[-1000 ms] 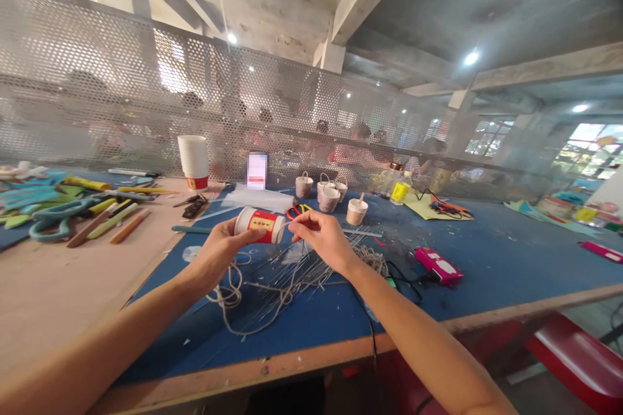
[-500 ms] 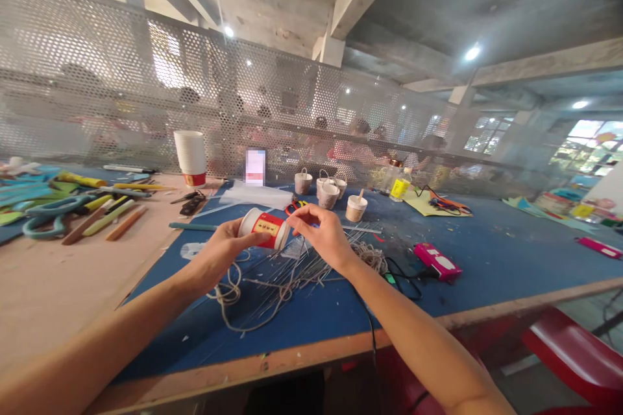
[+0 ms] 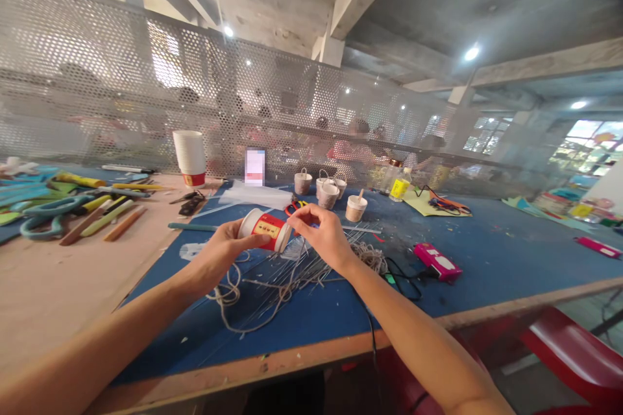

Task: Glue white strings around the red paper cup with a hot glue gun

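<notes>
A white paper cup with a red and yellow band [image 3: 267, 229] lies sideways in my left hand [image 3: 228, 248], which is closed around it. My right hand [image 3: 321, 233] is at the cup's base end, thumb and fingers pinched together at its edge; whatever is between those fingertips is too small to make out. Under both hands, grey cord [image 3: 228, 295] lies in loose loops over a spread of thin wires [image 3: 292, 272]. Scissors with red and yellow handles [image 3: 293, 207] rest just behind the cup, partly hidden.
Small cord-wrapped buckets [image 3: 328, 196] and a partly wrapped cup [image 3: 356, 208] stand behind. Cup stack [image 3: 189, 155], phone [image 3: 255, 167], glue bottle [image 3: 400, 185] and pink box [image 3: 437, 262] sit around the blue table [image 3: 506, 240]. Tools [image 3: 97, 214] lie left. A perforated screen [image 3: 121, 97] borders the back.
Almost nothing differs. Both hands keep their places on the cup, which has barely shifted.
</notes>
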A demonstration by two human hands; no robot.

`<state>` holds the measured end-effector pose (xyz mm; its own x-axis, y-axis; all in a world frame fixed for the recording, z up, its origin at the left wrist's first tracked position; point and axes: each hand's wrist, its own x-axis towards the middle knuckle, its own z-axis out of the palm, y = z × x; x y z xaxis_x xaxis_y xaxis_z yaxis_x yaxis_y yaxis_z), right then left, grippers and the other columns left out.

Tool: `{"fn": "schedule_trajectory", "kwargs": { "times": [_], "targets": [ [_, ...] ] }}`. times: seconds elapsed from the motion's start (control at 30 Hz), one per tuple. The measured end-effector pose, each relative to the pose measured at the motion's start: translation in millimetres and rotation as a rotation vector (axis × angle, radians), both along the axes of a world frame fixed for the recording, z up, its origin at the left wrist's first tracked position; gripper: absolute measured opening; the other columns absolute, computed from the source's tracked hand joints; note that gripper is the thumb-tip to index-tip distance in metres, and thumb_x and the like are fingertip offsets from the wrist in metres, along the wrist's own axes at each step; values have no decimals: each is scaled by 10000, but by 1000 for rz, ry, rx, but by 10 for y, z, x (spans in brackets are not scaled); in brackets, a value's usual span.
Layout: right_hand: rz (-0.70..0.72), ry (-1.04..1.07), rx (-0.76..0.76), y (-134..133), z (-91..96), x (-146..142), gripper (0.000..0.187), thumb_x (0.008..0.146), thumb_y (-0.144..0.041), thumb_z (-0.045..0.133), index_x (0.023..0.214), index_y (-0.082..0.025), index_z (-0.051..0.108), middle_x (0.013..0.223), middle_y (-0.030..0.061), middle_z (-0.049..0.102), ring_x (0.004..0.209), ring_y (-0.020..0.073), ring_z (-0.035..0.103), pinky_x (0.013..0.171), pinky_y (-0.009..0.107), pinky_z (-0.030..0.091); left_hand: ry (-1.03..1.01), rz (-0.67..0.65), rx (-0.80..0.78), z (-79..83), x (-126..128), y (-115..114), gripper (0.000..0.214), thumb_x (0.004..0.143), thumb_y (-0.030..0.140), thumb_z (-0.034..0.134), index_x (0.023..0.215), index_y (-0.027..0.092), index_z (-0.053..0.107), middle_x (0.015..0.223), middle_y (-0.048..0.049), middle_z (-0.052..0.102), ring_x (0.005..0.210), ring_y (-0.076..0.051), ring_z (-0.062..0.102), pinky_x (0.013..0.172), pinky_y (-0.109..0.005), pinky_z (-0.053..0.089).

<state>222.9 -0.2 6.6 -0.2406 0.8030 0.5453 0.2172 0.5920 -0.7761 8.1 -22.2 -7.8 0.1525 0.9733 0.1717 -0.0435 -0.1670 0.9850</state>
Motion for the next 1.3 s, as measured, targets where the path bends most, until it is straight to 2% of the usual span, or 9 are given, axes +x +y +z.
{"fn": "schedule_trajectory", "kwargs": {
  "times": [0.13, 0.4, 0.97, 1.3],
  "targets": [
    [-13, -8, -4, -9, 13, 5, 166, 882, -385, 721, 859, -221, 710, 805, 7, 727, 732, 160, 683, 765, 302, 560, -7, 6, 6, 3, -2, -10, 280, 698, 373, 868, 912, 206, 797, 854, -41, 818, 786, -249, 739, 790, -337, 580],
    [-17, -5, -28, -6, 19, 15, 170, 875, -385, 725, 857, -218, 702, 792, 8, 722, 728, 164, 679, 759, 309, 554, -26, -6, 6, 15, 4, -28, 251, 702, 359, 876, 893, 214, 799, 807, -15, 809, 740, -203, 726, 738, -272, 565],
    [-6, 23, -74, -22, 36, 25, 179, 869, -375, 704, 834, -204, 666, 703, -12, 691, 660, 156, 674, 727, 292, 547, -22, 12, 15, 0, -11, -19, 265, 687, 362, 879, 888, 211, 794, 805, -32, 809, 742, -232, 740, 744, -314, 591],
    [10, 26, -98, 1, -4, 46, 188, 881, -386, 698, 836, -207, 664, 694, -13, 689, 654, 156, 674, 703, 286, 538, -23, -5, 15, 6, -18, -28, 295, 684, 359, 877, 916, 205, 781, 857, -45, 818, 834, -274, 763, 824, -359, 603]
  ]
}}
